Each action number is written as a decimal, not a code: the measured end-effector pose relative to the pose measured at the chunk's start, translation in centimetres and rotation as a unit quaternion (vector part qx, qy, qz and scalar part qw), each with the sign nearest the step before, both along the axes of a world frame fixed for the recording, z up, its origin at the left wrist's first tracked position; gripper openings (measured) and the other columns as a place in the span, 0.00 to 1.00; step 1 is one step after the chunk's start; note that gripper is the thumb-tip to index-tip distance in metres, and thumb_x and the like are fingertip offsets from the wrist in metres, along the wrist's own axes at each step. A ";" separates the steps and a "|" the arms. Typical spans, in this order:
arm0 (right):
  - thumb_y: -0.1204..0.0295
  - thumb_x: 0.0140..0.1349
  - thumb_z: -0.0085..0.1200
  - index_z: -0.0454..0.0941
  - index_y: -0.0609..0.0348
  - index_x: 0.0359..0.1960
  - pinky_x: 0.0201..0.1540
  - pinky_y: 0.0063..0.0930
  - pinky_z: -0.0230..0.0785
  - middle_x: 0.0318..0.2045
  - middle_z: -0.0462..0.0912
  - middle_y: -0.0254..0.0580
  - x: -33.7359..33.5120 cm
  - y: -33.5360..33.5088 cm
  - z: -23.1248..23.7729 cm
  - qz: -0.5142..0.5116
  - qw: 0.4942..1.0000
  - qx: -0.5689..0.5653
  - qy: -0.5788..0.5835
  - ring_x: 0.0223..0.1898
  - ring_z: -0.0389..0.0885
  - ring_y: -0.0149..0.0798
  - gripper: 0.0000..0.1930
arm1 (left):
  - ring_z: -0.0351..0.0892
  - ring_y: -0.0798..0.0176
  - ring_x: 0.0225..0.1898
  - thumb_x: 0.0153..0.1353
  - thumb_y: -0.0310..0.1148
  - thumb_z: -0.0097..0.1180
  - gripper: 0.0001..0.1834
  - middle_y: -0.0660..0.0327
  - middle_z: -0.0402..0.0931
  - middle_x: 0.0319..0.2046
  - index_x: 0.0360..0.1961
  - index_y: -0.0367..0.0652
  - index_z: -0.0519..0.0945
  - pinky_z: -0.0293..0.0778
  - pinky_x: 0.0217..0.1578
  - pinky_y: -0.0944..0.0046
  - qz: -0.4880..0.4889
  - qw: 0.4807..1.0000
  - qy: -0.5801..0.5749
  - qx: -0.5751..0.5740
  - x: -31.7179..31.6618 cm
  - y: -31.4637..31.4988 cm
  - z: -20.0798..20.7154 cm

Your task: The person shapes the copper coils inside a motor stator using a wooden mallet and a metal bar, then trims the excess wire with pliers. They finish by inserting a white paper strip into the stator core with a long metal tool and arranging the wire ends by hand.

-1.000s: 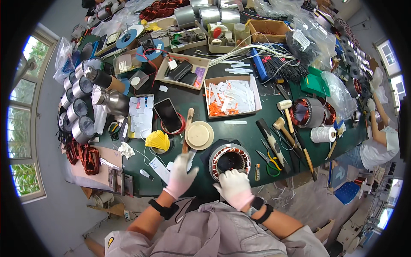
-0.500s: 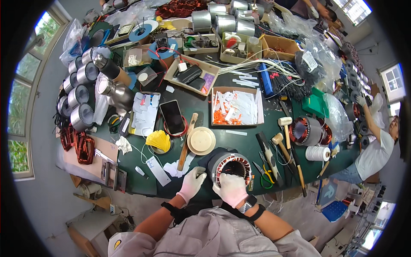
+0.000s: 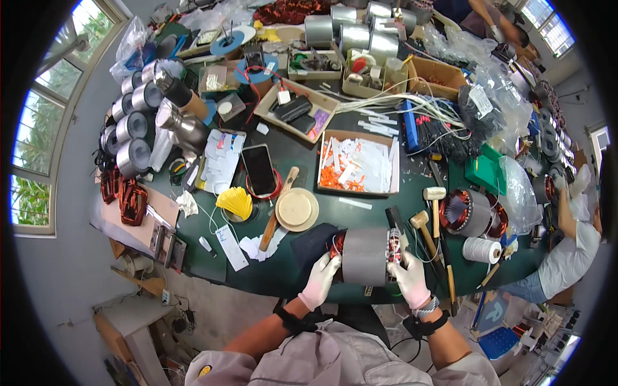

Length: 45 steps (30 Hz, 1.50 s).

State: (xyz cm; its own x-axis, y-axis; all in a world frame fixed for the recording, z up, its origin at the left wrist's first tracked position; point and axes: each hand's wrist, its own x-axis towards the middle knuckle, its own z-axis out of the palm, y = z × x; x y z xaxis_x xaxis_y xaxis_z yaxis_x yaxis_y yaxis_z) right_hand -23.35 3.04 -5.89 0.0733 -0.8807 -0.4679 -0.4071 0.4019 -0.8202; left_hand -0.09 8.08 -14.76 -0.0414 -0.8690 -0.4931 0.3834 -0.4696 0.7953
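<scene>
A grey motor stator (image 3: 365, 257) with copper windings lies on its side at the table's front edge. In a white glove, my left hand (image 3: 320, 281) grips its left end by the reddish winding. At the other end, my right hand (image 3: 410, 278), gloved too, has its fingers on the white-laced coil end. A dark cloth (image 3: 311, 248) is spread just left of the stator. Behind that cloth sit a round pale wooden disc (image 3: 297, 210) and a wooden-handled tool (image 3: 269, 233) on white paper pieces.
To the right are two mallets (image 3: 420, 220), another stator (image 3: 465, 213) and a white twine spool (image 3: 481, 251). A carton (image 3: 357, 190) of paper slips stands behind. A phone (image 3: 259, 170) and yellow slips (image 3: 235, 204) lie left. A co-worker (image 3: 582, 251) is at far right.
The stator has been tipped from its open end facing up onto its side. My right hand has left its bore for the right end; my left hand has moved onto the left end.
</scene>
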 end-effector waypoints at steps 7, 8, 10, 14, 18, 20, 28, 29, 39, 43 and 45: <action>0.67 0.71 0.56 0.81 0.66 0.48 0.44 0.32 0.77 0.38 0.86 0.39 -1.6 4.4 -5.4 0.022 0.981 0.080 -0.173 0.40 0.84 0.31 0.14 | 0.80 0.34 0.38 0.63 0.37 0.66 0.16 0.39 0.78 0.35 0.36 0.33 0.76 0.76 0.39 0.45 -0.135 0.865 -0.448 -0.181 1.1 -3.4 8.5; 0.67 0.71 0.56 0.80 0.66 0.49 0.45 0.34 0.78 0.38 0.86 0.42 -1.1 4.4 -5.8 0.032 0.967 0.149 -0.203 0.40 0.85 0.33 0.15 | 0.81 0.35 0.36 0.61 0.36 0.67 0.16 0.42 0.78 0.33 0.33 0.35 0.75 0.76 0.37 0.44 -0.161 0.823 -0.506 -0.202 0.7 -3.6 9.6; 0.65 0.71 0.57 0.80 0.68 0.53 0.49 0.37 0.78 0.41 0.87 0.50 -0.4 4.9 -9.4 0.076 0.952 0.208 -0.212 0.43 0.87 0.41 0.18 | 0.81 0.39 0.33 0.59 0.36 0.67 0.14 0.47 0.77 0.30 0.30 0.38 0.76 0.77 0.36 0.44 -0.188 0.772 -0.563 -0.227 -0.6 -2.8 10.0; 0.64 0.70 0.57 0.80 0.65 0.54 0.54 0.44 0.77 0.46 0.88 0.56 -0.4 5.4 -12.2 0.233 0.967 0.052 -0.084 0.48 0.87 0.56 0.18 | 0.81 0.46 0.34 0.55 0.37 0.68 0.13 0.52 0.75 0.28 0.28 0.42 0.76 0.79 0.35 0.46 -0.312 0.678 -0.612 -0.263 -1.6 0.4 7.0; 0.62 0.69 0.57 0.82 0.60 0.52 0.55 0.48 0.76 0.46 0.88 0.56 -4.5 5.6 -9.4 0.292 0.956 0.037 -0.001 0.51 0.85 0.61 0.17 | 0.82 0.46 0.39 0.59 0.38 0.68 0.13 0.53 0.78 0.33 0.34 0.41 0.79 0.79 0.40 0.46 -0.334 0.703 -0.573 -0.256 -1.8 0.3 9.1; 0.61 0.69 0.56 0.83 0.61 0.50 0.55 0.48 0.76 0.45 0.88 0.56 -6.6 5.7 -8.8 0.304 0.951 0.057 0.020 0.50 0.85 0.61 0.17 | 0.81 0.44 0.47 0.64 0.36 0.64 0.13 0.50 0.80 0.41 0.44 0.39 0.81 0.79 0.51 0.47 -0.290 0.761 -0.516 -0.265 -1.1 -1.1 11.0; 0.59 0.70 0.56 0.83 0.61 0.51 0.51 0.49 0.77 0.40 0.88 0.55 -6.8 8.9 -7.2 0.296 0.953 0.025 0.059 0.47 0.86 0.60 0.19 | 0.79 0.44 0.63 0.63 0.29 0.59 0.17 0.50 0.80 0.59 0.52 0.41 0.87 0.75 0.65 0.50 -0.669 0.512 -0.522 -0.131 -1.0 -7.0 6.9; 0.59 0.70 0.56 0.83 0.61 0.51 0.50 0.49 0.77 0.40 0.88 0.55 -6.4 9.1 -6.7 0.291 0.954 0.029 0.062 0.46 0.86 0.60 0.19 | 0.81 0.45 0.63 0.63 0.30 0.60 0.18 0.48 0.81 0.61 0.54 0.42 0.87 0.76 0.65 0.52 -0.705 0.476 -0.513 -0.114 -1.2 -7.6 5.8; 0.62 0.69 0.57 0.85 0.62 0.48 0.53 0.46 0.78 0.42 0.88 0.57 -4.5 11.7 -3.0 0.186 0.974 -0.018 0.126 0.47 0.87 0.58 0.16 | 0.84 0.45 0.55 0.67 0.32 0.53 0.17 0.47 0.85 0.53 0.52 0.40 0.86 0.78 0.57 0.51 -0.716 0.511 -0.441 -0.176 0.2 -8.0 6.1; 0.69 0.67 0.59 0.84 0.63 0.48 0.49 0.41 0.80 0.41 0.88 0.56 -1.8 10.4 1.7 0.074 0.992 -0.005 0.104 0.45 0.88 0.56 0.13 | 0.84 0.43 0.42 0.67 0.29 0.55 0.07 0.50 0.84 0.36 0.38 0.38 0.83 0.79 0.49 0.48 -0.525 0.723 -0.315 -0.320 4.6 -6.2 12.0; 0.67 0.64 0.64 0.81 0.62 0.55 0.50 0.40 0.80 0.45 0.86 0.54 0.9 9.3 3.0 0.053 0.994 -0.022 0.091 0.47 0.88 0.55 0.19 | 0.85 0.46 0.39 0.66 0.25 0.57 0.06 0.51 0.85 0.35 0.39 0.37 0.84 0.80 0.45 0.53 -0.426 0.752 -0.321 -0.387 7.7 -5.7 14.2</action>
